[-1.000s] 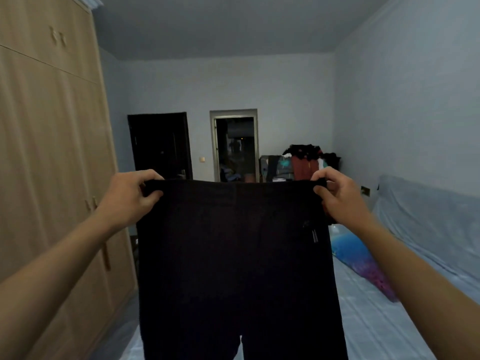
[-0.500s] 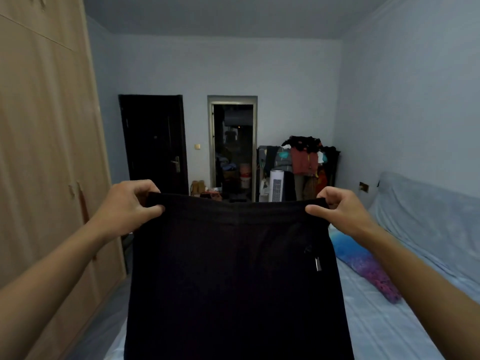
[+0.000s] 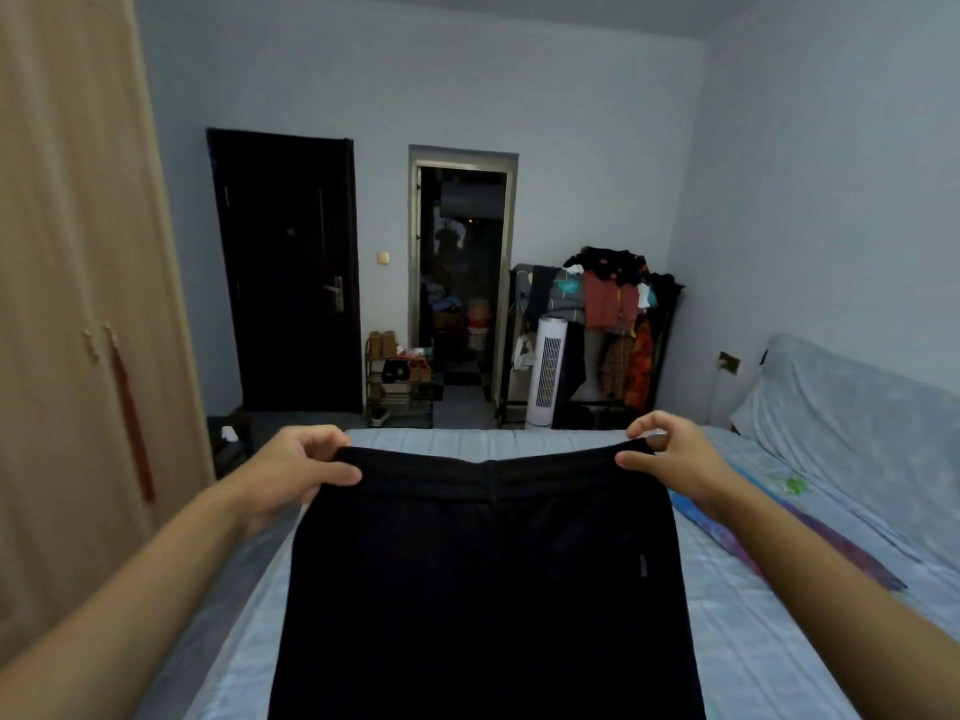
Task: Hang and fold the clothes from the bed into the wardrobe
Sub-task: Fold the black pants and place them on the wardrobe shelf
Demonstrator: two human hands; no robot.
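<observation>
A pair of black trousers (image 3: 483, 589) is stretched flat in front of me by its waistband, above the light blue bed (image 3: 753, 631). My left hand (image 3: 298, 467) pinches the waistband's left corner. My right hand (image 3: 670, 454) pinches the right corner. The legs run down out of the bottom of the view. A small zip pull shows on the right side of the trousers. The wooden wardrobe (image 3: 78, 304) stands along the left wall with its doors closed.
A blue and purple garment (image 3: 810, 537) lies on the bed at the right, beside a blue-covered headboard (image 3: 857, 407). Beyond the bed's far end stand a loaded clothes rack (image 3: 608, 314), a white tower fan (image 3: 548, 371), a shoe rack (image 3: 397, 381), a dark door and an open doorway.
Both hands have come down with the trousers, from chest height to just above the bed. My view has tipped downward, so more of the bed and floor shows.
</observation>
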